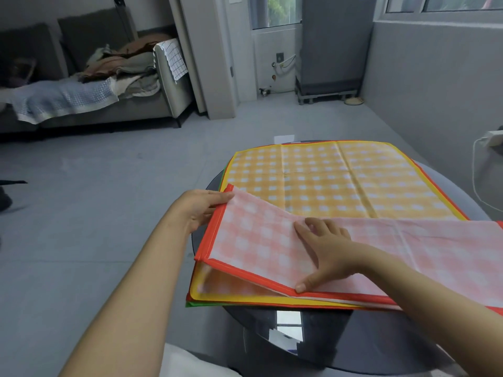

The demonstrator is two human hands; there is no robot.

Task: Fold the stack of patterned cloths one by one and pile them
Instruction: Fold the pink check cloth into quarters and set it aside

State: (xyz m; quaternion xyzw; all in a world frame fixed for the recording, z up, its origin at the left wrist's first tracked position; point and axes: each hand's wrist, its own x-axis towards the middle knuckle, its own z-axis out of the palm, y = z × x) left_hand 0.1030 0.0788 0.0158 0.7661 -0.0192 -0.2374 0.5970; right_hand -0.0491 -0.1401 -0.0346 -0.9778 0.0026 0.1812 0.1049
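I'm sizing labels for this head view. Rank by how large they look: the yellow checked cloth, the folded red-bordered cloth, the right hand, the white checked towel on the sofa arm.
1. yellow checked cloth
2. red-bordered cloth, nearer the camera, so unsure against 1
3. right hand
4. white checked towel, far off

A grey sofa stands along the far left wall, heaped with crumpled laundry and draped with a pale blue blanket; a checked towel hangs over its armrest. Across the grey tiled floor, a grey appliance sits on a low stand beside a window. A white power strip trails its cable at right.
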